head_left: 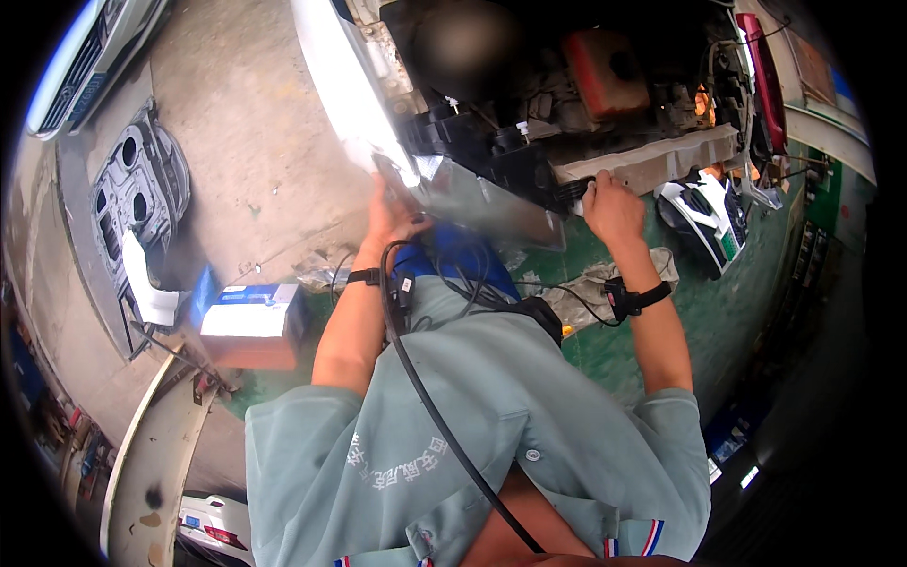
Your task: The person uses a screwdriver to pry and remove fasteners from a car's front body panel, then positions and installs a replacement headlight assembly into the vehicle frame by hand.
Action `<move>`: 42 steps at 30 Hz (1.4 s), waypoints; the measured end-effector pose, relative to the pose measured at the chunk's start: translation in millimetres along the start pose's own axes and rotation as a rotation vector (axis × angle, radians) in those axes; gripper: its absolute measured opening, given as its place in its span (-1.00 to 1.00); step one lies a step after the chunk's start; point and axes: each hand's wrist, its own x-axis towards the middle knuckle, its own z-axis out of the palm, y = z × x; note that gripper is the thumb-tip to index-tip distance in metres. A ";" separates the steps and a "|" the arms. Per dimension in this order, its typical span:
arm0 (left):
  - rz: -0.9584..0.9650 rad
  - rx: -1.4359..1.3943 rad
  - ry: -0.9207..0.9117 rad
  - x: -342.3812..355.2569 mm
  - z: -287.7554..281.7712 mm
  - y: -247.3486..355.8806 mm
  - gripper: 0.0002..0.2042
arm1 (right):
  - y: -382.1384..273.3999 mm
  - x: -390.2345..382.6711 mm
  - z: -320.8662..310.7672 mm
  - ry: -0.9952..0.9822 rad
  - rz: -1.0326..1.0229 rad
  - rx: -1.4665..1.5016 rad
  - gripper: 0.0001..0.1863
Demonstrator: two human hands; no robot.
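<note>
A headlight (487, 203) with a clear lens and a black back housing lies across the front corner of an opened car, between the white fender (333, 80) and the beige front crossbeam (661, 159). My left hand (389, 215) grips the headlight's outer end beside the fender tip, its fingertips partly hidden behind the lens. At the inner end, my right hand (614, 210) closes its fingers on the black edge of the housing, close to the crossbeam. Whether the headlight is seated in its mount cannot be seen.
Inside the dark engine bay sits a red-and-black part (607, 74). A white-and-black body part (707, 222) lies on the green floor at right. To the left are a cardboard box (253, 326), a white panel piece (146, 283) and a grey door frame (142, 189). A cable (416, 378) hangs over my shirt.
</note>
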 end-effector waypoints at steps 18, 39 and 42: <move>-0.009 0.093 -0.133 -9.3 8.5 3.4 0.11 | 6.1 2.2 3.1 -0.233 0.104 0.132 -0.68; -0.051 0.057 -0.096 0.4 -1.5 3.3 0.14 | 8.4 -0.5 16.2 -0.176 0.059 0.100 -0.78; -0.036 0.058 -0.080 -0.7 -1.4 2.5 0.12 | 2.9 3.4 6.6 -0.242 0.110 0.103 -0.75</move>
